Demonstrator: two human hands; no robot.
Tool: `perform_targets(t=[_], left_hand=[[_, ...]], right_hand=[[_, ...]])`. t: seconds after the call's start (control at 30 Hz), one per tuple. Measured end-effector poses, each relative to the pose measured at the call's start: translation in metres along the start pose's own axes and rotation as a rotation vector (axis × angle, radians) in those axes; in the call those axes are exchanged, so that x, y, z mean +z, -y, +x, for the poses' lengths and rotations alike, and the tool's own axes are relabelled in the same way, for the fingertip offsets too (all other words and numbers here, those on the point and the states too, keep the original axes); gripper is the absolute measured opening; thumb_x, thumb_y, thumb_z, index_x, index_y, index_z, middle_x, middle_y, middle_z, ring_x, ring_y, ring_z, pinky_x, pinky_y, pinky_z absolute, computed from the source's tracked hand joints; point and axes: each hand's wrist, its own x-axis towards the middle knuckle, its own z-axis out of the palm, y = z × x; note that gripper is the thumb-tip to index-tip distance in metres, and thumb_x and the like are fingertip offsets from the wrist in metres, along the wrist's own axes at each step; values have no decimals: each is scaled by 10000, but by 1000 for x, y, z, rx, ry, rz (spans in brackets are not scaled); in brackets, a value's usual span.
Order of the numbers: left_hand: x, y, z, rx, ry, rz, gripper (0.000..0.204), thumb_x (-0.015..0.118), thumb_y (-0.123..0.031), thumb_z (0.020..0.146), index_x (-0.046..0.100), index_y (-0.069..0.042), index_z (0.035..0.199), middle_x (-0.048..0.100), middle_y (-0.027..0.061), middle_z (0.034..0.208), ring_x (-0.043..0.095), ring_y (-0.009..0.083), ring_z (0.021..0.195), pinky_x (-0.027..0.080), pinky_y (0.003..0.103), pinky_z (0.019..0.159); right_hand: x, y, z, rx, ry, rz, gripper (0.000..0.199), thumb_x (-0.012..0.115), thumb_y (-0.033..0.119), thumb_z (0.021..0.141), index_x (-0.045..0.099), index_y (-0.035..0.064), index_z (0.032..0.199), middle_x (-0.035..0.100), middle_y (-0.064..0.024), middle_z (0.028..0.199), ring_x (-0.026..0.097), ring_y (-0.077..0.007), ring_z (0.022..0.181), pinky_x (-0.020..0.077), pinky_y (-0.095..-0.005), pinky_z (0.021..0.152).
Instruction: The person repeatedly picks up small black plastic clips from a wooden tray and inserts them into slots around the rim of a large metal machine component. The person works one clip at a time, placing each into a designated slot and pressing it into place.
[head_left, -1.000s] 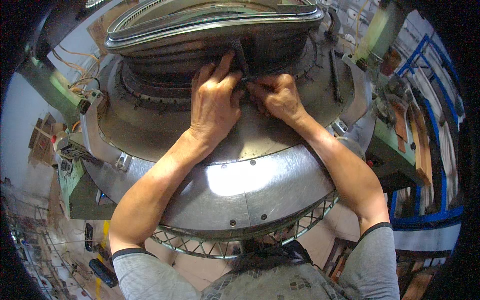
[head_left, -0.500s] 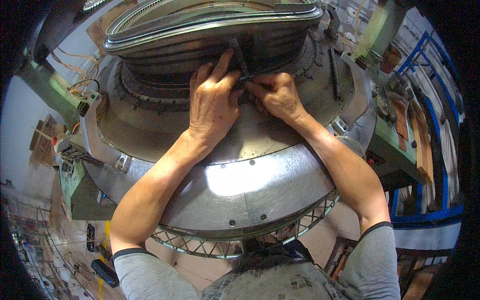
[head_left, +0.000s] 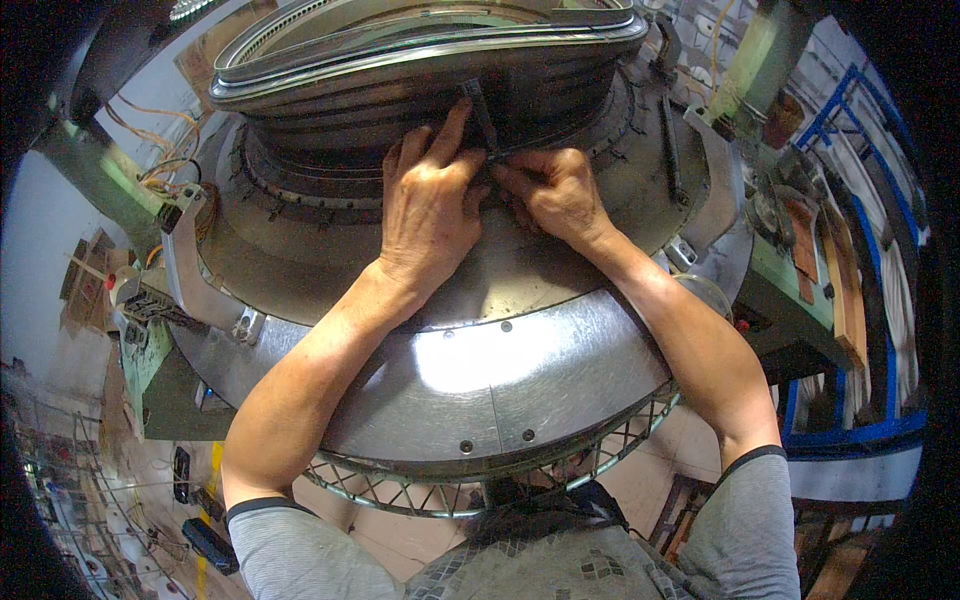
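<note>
In front of me stands a round metal machine. Dark, ribbed material (head_left: 345, 125) rings its centre below a shiny metal rim (head_left: 440, 50). A narrow dark strip with a lighter top end (head_left: 478, 105) lies slanted against it. My left hand (head_left: 430, 215) has its index finger stretched up to the strip's upper part. Its other fingers are bent, with the thumb near the strip's lower end. My right hand (head_left: 560, 195) is closed in a pinch right beside that lower end, its fingertips almost meeting my left hand. What lies between the fingertips is too small and dark to make out.
A polished metal ring plate (head_left: 490, 390) curves below my forearms, with metal brackets (head_left: 190, 265) at its sides. A dark rod (head_left: 670, 150) lies on the machine's right. Green posts (head_left: 765, 65) stand around it. Blue racks (head_left: 870, 210) are at the far right.
Both hands stay in nearly the same place. My fingers have shifted only slightly at the strip, whose upper end looks darker now.
</note>
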Motion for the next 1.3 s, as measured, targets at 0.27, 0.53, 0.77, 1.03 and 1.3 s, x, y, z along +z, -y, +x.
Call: perform_targets(t=[0.27,0.53,0.77,1.03,1.3], left_hand=[[-5,-1,1,-6,49,14,341,763,-44,708,740,-45,1047,482,210,1491,529,490,1244,444,478,1083],[-4,1,1,8,55,19,327,772,-84,724,744,-36,1046,460,231,1500,540,466,1245,400,483,1118],[-5,0,2,15,54,25,329,771,-95,733,745,-35,1055,459,242,1496,554,457,1232,393,484,1123],[-4,1,2,12,57,15,326,777,-92,729,742,-22,1046,464,242,1492,555,456,1230,399,482,1116],[3,3,-2,12,-6,-20,295,720,-48,697,731,-52,992,463,148,1519,520,391,1203,414,515,1026]], right_hand=[[-1,0,-1,35,20,49,160,708,170,837,772,31,884,702,-210,730,678,-196,604,536,-370,602],[0,-1,-1,0,-1,43,160,707,165,834,772,30,890,698,-226,765,691,-229,614,533,-374,608],[0,0,-1,13,12,39,167,711,175,837,776,35,902,719,-209,794,705,-225,642,546,-361,635],[0,1,-1,11,11,44,175,710,189,843,775,37,899,723,-203,786,707,-219,650,551,-365,644],[-1,2,-2,20,16,11,169,716,177,826,773,33,895,709,-220,797,717,-232,663,547,-371,633]])
